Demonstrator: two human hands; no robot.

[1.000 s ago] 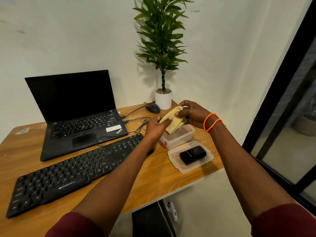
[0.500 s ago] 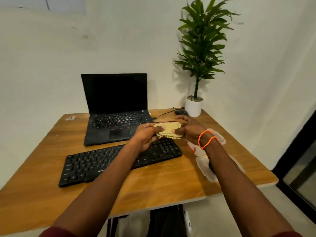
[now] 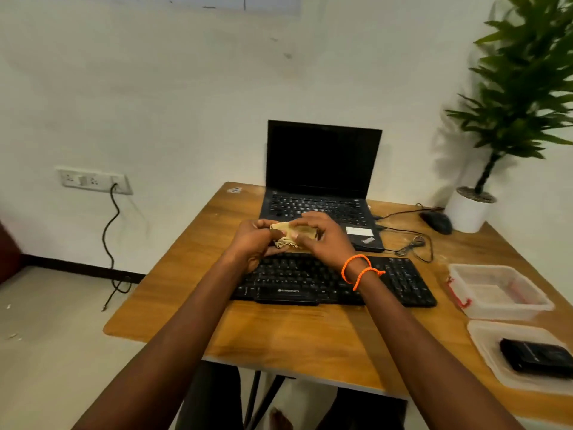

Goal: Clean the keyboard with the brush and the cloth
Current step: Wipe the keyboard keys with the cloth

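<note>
Head view: we see both hands raised over the far edge of the keyboard (image 3: 335, 282), gripping one folded cloth (image 3: 291, 235) between them. Our left hand (image 3: 255, 240) is closed on the left end of the cloth, fingers curled around it. Our right hand (image 3: 322, 235) is closed over the right end, covering most of the fabric from above; two orange cords (image 3: 359, 271) circle that wrist. The cloth is tan, bunched, and held clear of the keys.

The keyboard is black and lies flat on the wooden surface (image 3: 294, 336), its long side roughly parallel to the near edge. Just behind it stands an open laptop (image 3: 322, 181) with a dark screen. To the right of the laptop lie a black mouse (image 3: 435, 221) and loose cables (image 3: 412, 240), with a potted plant (image 3: 496, 150) at the far right corner.

Near the right edge of the surface sit a clear plastic container (image 3: 499, 293) and, nearer to us, its clear lid (image 3: 490, 352), which carries a small black object (image 3: 536, 356). We cannot tell whether that object is the brush.
</note>
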